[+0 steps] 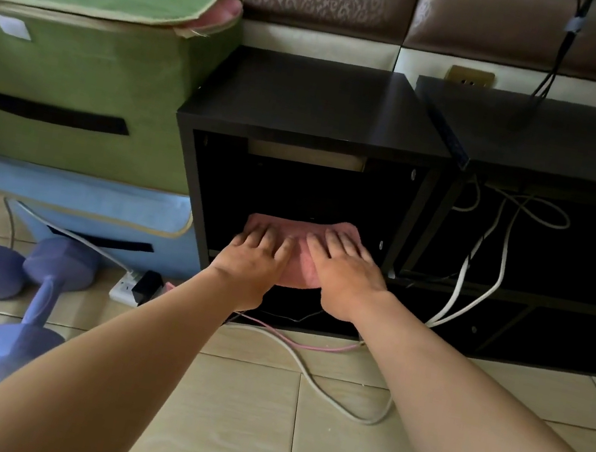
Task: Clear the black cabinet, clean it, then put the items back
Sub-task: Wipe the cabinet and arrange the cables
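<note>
Wiping seemed the step in hand: inside the cabinet (309, 101), on its shelf, lay a cloth (300, 228) pressed flat by left hand (253, 261) and right hand (349, 277), fingers (268, 238) straight and gripping nothing; next it probably needed sliding across the rest.

Two bare, unsleeved arms reach forward and converge toward the middle of the view, the left forearm (134, 348) rising from the lower left corner and the right forearm (456, 402) from the lower right. The left hand (255, 258) lies palm down with its fingers (264, 238) straight, slightly spread and pointing forward, and the right hand (347, 273) lies just beside it in the same flat pose, its fingers (325, 242) angled a little to the left. The fingertips of the two hands nearly meet, while the left wrist (235, 286) and the right wrist (366, 304) are set wider apart.
</note>
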`<move>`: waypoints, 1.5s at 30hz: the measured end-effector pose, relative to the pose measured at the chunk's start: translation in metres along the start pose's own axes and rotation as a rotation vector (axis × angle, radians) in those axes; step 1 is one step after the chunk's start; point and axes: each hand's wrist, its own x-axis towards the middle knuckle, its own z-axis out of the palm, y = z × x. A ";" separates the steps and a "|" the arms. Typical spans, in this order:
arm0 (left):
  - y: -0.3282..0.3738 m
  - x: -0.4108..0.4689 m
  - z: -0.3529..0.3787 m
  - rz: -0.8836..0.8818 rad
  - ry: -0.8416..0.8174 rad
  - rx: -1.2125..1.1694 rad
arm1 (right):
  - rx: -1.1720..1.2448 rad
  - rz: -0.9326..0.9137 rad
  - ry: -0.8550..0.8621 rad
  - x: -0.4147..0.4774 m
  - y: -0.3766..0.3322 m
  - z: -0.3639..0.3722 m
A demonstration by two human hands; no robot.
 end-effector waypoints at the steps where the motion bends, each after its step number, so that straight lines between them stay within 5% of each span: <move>1: 0.001 0.000 0.000 -0.001 0.002 0.010 | -0.002 0.004 -0.004 0.000 0.000 -0.001; 9: -0.002 -0.003 0.009 0.009 0.123 -0.012 | -0.102 0.003 0.178 0.003 -0.005 0.011; 15: -0.019 -0.015 0.018 0.214 0.438 -0.006 | -0.272 -0.168 0.560 -0.005 0.000 0.015; 22: -0.026 -0.027 0.015 0.316 0.559 -0.092 | -0.162 -0.366 0.690 -0.018 0.001 0.013; 31: -0.002 -0.056 0.044 0.495 0.461 -0.157 | -0.076 -0.428 0.363 -0.054 -0.007 0.045; 35: 0.006 -0.060 0.062 0.456 0.320 -0.136 | -0.074 -0.350 0.150 -0.063 -0.010 0.058; 45: 0.010 -0.060 0.073 0.392 0.018 -0.184 | 0.049 -0.232 -0.046 -0.061 -0.024 0.068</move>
